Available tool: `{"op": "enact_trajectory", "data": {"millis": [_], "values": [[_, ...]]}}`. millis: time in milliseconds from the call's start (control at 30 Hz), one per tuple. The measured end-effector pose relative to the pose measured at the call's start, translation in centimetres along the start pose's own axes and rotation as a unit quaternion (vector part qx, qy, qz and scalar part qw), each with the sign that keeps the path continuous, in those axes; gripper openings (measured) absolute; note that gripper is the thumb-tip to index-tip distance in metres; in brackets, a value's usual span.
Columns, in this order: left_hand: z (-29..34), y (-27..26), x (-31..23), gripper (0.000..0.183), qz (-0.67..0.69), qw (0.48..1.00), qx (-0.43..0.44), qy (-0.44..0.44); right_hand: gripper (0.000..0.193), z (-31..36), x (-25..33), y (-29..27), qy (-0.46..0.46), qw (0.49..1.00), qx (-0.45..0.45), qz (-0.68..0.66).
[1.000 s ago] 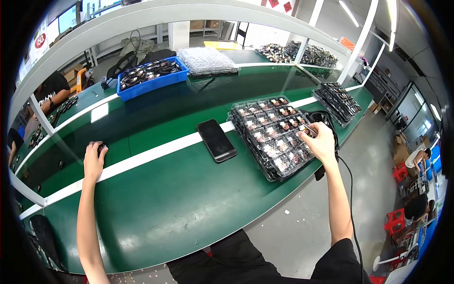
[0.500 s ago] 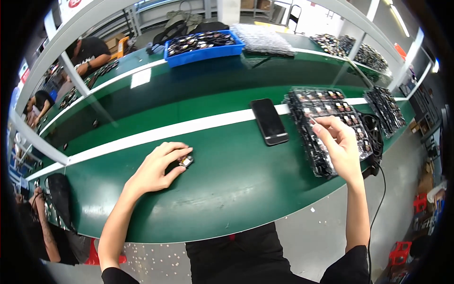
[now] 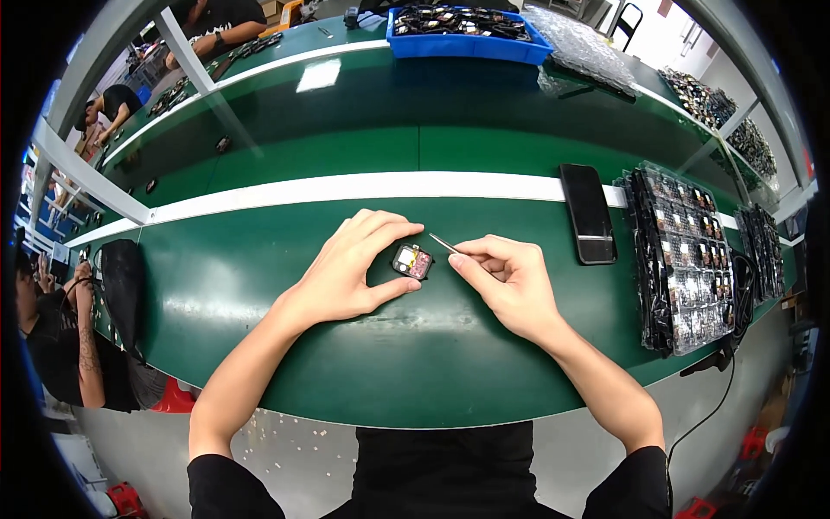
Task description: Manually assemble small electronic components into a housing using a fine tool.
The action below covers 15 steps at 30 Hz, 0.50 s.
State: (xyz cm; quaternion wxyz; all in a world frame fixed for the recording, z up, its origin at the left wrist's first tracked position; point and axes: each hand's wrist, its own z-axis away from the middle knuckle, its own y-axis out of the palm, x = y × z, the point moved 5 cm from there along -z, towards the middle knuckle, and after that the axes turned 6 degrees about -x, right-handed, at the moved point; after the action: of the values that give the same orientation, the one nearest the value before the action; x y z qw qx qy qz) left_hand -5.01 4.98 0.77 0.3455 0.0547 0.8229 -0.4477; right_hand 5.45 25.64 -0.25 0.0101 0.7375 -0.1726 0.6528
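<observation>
On the green tabletop lies a small black square electronic module (image 3: 412, 262) with a pinkish-red face and yellow and white parts. My left hand (image 3: 346, 266) curves around it, fingers apart. The thumb is at the module's near edge, and a gap shows between the index fingertip and the far edge. My right hand (image 3: 510, 281) is just right of the module, closed on slim metal tweezers (image 3: 443, 244). Their tip points left toward the module, apart from it. Part of the tweezers is hidden in the fingers.
A black phone (image 3: 589, 214) lies to the right. Beyond it stand stacked clear trays (image 3: 687, 264) of small parts, with black cable (image 3: 742, 298) alongside. A blue bin (image 3: 471, 48) of parts is at the back. A black bag (image 3: 121, 290) lies left. Other people work at the left.
My right hand has moved left from the trays to beside the module, tweezers in it. My left hand's thumb and index finger are wider apart around the module. The view has shifted.
</observation>
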Motion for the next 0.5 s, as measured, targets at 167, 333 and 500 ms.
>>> {"op": "enact_trajectory", "data": {"millis": [167, 333, 500], "values": [[-0.2, 0.0, 0.9, 0.057, -0.031, 0.999, 0.013, 0.012, 0.016, 0.2, -0.4, -0.4, -0.032, 0.998, -0.017, 0.042], [-0.1, 0.1, -0.1, 0.058, 0.005, 1.000, 0.022, -0.003, 0.014, 0.5, 0.0, -0.6, -0.058, 0.997, -0.002, 0.048], [0.1, 0.6, 0.5, 0.055, 0.021, 1.000, 0.003, 0.023, 0.012, 0.4, 0.3, 0.0, -0.076, 0.992, 0.010, 0.099]]}}
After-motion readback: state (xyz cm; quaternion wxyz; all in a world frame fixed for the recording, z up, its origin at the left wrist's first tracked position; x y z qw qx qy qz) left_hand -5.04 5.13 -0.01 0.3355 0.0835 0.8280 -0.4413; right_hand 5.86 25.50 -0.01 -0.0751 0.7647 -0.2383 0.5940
